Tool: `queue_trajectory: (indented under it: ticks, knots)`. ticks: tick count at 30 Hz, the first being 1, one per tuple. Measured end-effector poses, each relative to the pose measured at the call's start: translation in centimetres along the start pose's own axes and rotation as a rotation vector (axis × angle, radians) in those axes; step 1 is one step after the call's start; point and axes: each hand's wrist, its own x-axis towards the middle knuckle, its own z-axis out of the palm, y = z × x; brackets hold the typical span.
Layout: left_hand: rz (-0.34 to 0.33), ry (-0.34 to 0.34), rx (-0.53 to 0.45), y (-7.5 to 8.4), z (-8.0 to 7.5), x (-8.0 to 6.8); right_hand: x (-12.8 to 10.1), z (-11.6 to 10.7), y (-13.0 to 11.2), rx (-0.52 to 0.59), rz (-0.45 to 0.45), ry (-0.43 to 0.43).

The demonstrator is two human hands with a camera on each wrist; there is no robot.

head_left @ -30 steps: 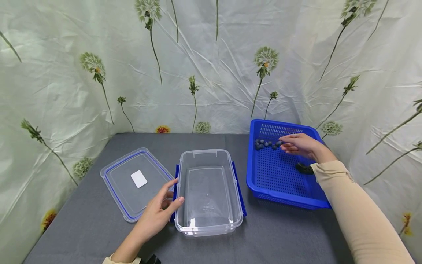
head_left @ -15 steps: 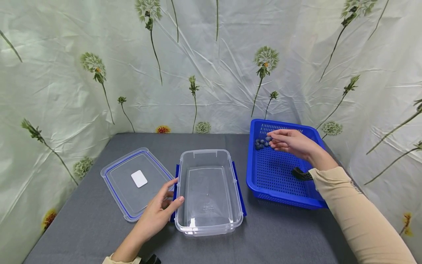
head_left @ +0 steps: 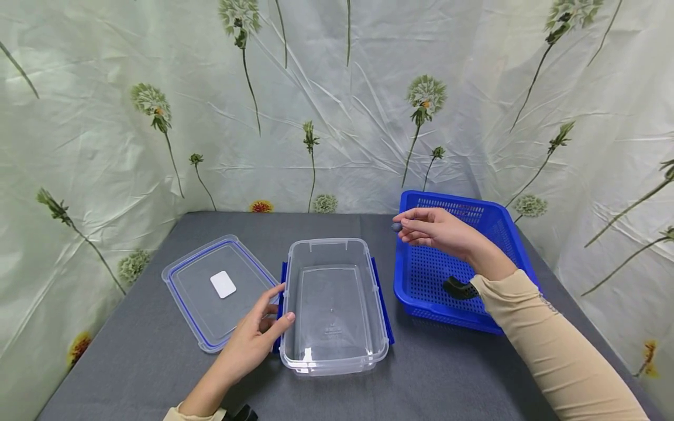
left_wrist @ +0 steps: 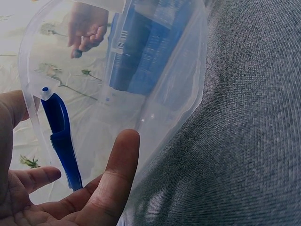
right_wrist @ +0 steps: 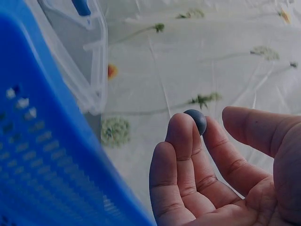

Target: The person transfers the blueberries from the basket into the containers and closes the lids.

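My right hand (head_left: 439,234) is over the left rim of the blue perforated basket (head_left: 429,292), pinching one blueberry (right_wrist: 196,121) at its fingertips. In the right wrist view the berry shows between the fingers, with the thumb apart from it. My left hand (head_left: 253,336) rests at the left side of the clear plastic container (head_left: 334,304), its thumb over the rim and its fingers loosely spread by the blue latch (left_wrist: 66,155). Nothing lies inside the container. The berries seen earlier in the basket are hidden behind my right hand.
A clear lid with a blue seal (head_left: 197,313) and a white label lies left of the container, close to my left hand. The basket's raised wall stands right of the container. A flowered curtain (head_left: 337,105) hangs behind the dark grey table (head_left: 421,380).
My right hand has picked a blueberry from the basket and moved left with it, to the basket's left rim. The left hand and container have stayed in place.
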Motion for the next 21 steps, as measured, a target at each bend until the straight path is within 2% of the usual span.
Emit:
queue_trajectory:
  ticks: [6,21]
  knots:
    - [0.001,-0.001,0.005,0.1,0.0,0.0,1.2,2.2,-0.6,-0.014,-0.013,-0.059]
    - [0.003,-0.005,0.009,0.0,-0.1,0.0,4.3,7.5,-1.6,-0.084,0.021,-0.187]
